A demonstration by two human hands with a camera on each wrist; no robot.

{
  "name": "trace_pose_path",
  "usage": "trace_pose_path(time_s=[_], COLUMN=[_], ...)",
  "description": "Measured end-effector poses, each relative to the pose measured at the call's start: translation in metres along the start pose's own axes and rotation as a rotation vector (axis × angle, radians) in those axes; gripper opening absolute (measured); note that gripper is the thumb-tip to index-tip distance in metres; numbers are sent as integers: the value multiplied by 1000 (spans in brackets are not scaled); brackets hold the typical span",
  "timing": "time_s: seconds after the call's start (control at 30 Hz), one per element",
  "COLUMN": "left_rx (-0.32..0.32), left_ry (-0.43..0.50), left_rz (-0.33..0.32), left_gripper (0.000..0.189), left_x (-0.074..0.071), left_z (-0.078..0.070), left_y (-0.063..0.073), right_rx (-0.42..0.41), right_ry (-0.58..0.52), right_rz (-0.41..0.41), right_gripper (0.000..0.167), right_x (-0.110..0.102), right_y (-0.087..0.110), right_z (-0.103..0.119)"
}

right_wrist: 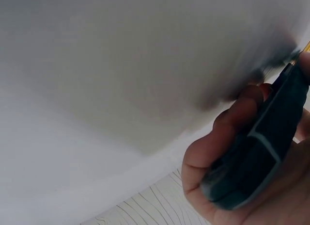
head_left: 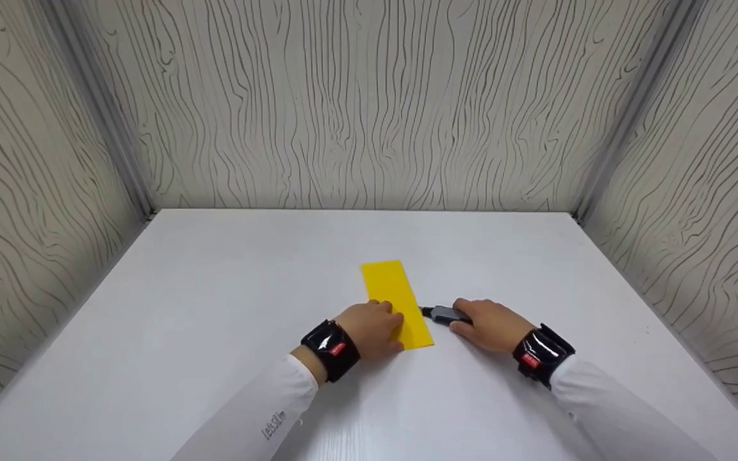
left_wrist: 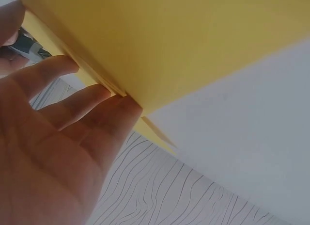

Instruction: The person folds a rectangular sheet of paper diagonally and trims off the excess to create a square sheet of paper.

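Observation:
A narrow rectangle of yellow paper [head_left: 387,280] lies at a slant near the middle of the white table. My left hand [head_left: 370,328] presses on its near left part, fingertips spread over the surface. Seen from the left wrist, those fingers [left_wrist: 92,99] lie along the paper's edge, where the layers part slightly. From the right, my right hand [head_left: 494,325] grips a grey and black utility knife [head_left: 447,314], its front end right at the paper's right edge. In the right wrist view, fingers curl around the knife's dark handle [right_wrist: 252,152].
The white tabletop [head_left: 247,269] stretches around the paper on all sides. Panels with a wood-grain pattern [head_left: 369,109] stand behind and at both sides, joined by grey corner posts [head_left: 97,109]. Each wrist wears a black band [head_left: 543,355].

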State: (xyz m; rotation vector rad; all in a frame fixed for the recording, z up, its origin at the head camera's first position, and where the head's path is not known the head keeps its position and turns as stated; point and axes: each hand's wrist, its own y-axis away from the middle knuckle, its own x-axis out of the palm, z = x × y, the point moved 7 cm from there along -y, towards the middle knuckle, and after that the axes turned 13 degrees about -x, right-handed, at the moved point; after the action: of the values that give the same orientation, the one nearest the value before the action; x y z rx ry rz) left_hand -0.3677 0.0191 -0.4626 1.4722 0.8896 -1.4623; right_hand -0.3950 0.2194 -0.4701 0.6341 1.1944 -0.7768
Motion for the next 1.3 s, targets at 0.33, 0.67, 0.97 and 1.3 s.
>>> trace_pose_path(time_s=[0.33,0.67,0.97,1.3], left_rx=[-1,-12,3,18], left_ry=[5,12,29,17], left_rz=[13,27,1,-10], left_gripper=[44,45,41,39], left_x=[0,0,-3,-4], left_z=[0,0,-1,-1], left_y=[2,2,3,4], right_rx=[5,17,20,29], right_ry=[9,4,0,11], right_rz=[9,14,9,27], right_gripper=[33,31,33,41], right_x=[1,3,0,-1], right_y=[-7,-8,-11,-13], right_z=[0,-1,-3,-3])
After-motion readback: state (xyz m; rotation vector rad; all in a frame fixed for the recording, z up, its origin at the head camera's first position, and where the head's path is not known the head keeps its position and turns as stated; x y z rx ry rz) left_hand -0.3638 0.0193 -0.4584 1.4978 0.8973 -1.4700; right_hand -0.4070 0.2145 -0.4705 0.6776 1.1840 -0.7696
